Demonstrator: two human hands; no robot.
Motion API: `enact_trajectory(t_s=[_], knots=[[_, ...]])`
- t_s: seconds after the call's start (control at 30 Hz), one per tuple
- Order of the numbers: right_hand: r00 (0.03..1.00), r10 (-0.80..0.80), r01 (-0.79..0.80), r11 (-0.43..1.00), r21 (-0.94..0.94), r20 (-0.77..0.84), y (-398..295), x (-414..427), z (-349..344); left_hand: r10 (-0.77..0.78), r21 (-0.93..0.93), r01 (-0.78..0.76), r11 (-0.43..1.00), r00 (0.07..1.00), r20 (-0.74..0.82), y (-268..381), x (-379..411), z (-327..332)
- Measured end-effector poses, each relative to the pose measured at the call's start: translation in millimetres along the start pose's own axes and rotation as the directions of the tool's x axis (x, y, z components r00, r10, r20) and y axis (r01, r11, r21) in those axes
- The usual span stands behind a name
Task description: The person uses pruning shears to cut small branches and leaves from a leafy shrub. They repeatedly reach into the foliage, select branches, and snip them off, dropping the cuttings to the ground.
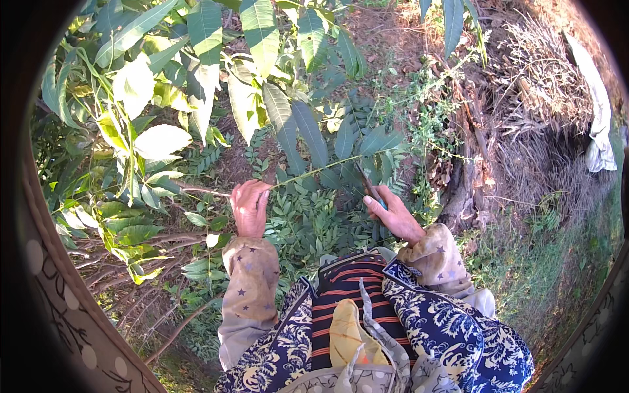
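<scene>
My left hand (250, 206) pinches the end of a thin green leaf stem (317, 171) that runs up to the right and carries long green leaflets. My right hand (395, 211) is closed around the handle of a bladed hand tool (369, 185), partly hidden by the fingers; a bit of blue-green shows at its grip. The tool's dark metal tip points up and left, close below the stem's far part. Whether its blades touch the stem, I cannot tell. Both forearms wear beige sleeves with stars.
Large leafy branches (280, 98) hang across the top and left. Bare branches (162, 245) lie low at the left. At the right stand a rough tree stump (464, 182) and a heap of dry twigs (535, 93) with a white cloth (597, 113) beside it. Green plants (314, 226) cover the ground below my hands.
</scene>
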State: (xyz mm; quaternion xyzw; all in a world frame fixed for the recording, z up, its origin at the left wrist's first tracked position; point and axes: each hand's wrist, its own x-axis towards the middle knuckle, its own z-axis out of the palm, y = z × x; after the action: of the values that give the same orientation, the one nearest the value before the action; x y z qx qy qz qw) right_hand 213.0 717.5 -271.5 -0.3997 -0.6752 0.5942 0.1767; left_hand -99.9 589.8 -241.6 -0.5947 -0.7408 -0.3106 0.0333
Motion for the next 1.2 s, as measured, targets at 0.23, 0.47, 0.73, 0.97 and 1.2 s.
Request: enact_trajectory(t_s=[0.23, 0.47, 0.73, 0.97, 1.2], knots=[[0.994, 0.105, -0.111, 0.969, 0.219, 0.038, -23, 0, 4, -0.004, -0.006, 0.004, 1.0, 1.0, 0.012, 2, -3, -2], [0.992, 0.121, -0.119, 0.911, 0.396, 0.019, -17, -1, 14, -0.001, 0.002, 0.001, 1.0, 1.0, -0.011, -2, -5, -2], [0.995, 0.026, -0.029, 0.999, 0.03, 0.1, -25, -11, 23, 0.0, -0.014, 0.0, 1.0, 0.999, -0.034, 1, -6, -2], [0.994, 0.04, -0.053, 0.991, 0.127, 0.098, -24, -2, 43, 0.033, 0.012, -0.032, 0.999, 0.999, -0.037, -1, -13, -3], [0.987, 0.084, -0.113, 0.969, 0.22, 0.14, -34, -4, 45, 0.03, -0.004, -0.03, 1.0, 0.999, -0.041, 1, -15, -10]])
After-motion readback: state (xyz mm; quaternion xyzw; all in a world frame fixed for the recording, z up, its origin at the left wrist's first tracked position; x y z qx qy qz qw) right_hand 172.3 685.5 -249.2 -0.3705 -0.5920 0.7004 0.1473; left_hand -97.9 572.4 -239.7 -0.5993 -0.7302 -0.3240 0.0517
